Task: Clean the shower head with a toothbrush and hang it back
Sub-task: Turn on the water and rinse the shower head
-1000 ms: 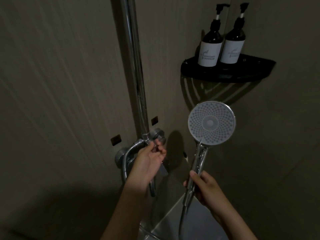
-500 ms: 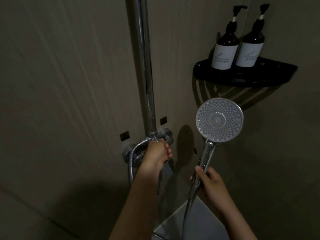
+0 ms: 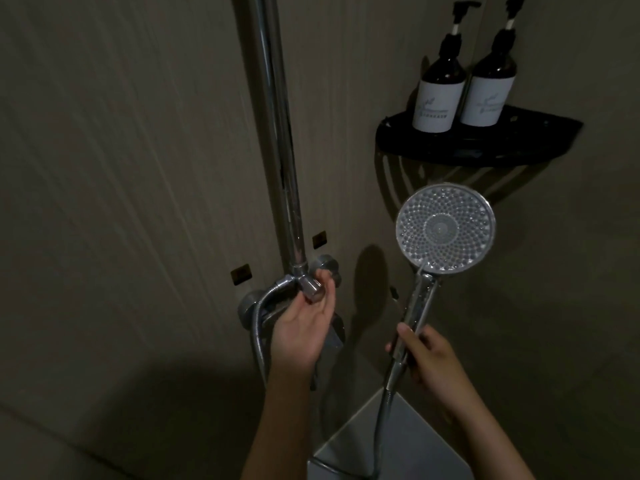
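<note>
A round chrome shower head (image 3: 445,228) faces me with its nozzle face up, at the right of the view. My right hand (image 3: 431,358) grips its handle low down, holding it upright. A metal hose (image 3: 381,424) hangs from the handle. My left hand (image 3: 303,323) is palm up at the valve, fingers curled round a chrome knob (image 3: 311,289) at the foot of the riser pipe (image 3: 280,133). No toothbrush is in view.
A black corner shelf (image 3: 478,142) at the upper right carries two dark pump bottles (image 3: 438,95). A second hose (image 3: 259,327) loops down from the valve on the left. A pale ledge (image 3: 398,445) sits at the bottom. The walls are dim beige panels.
My left hand has turned palm up around the knob. The shower head stays upright in my right hand. The view has shifted slightly left.
</note>
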